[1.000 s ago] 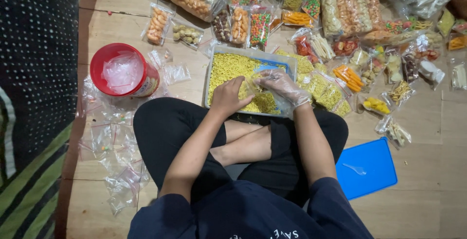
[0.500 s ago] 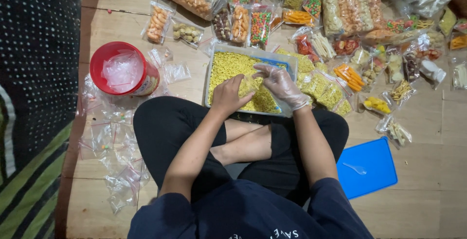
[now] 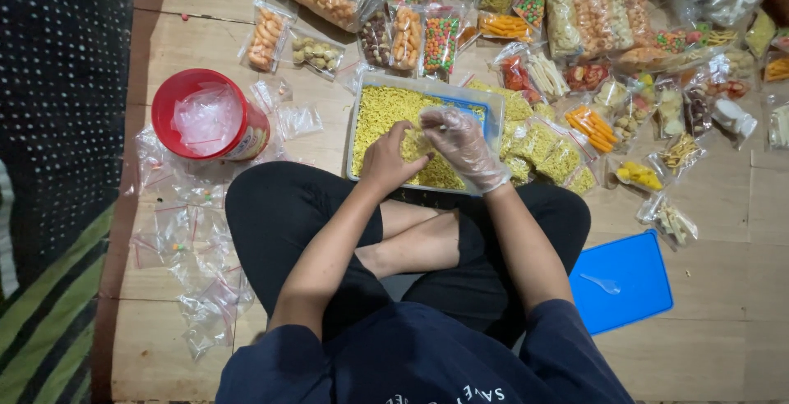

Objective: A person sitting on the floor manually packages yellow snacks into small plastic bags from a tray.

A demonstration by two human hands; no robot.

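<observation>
Both hands over tray (image 3: 495, 116) of yellow snack (image 3: 386, 112): left hand (image 3: 393, 157) bare, clutching small bag; gloved right hand (image 3: 462, 143) pinching snack above it. Keep bag mouth wide beneath pinch, over tray.

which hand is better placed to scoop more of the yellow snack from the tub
Right, likely. The gloved right hand is already over the yellow snack in the tub; the bare left hand sits at the near edge.
</observation>
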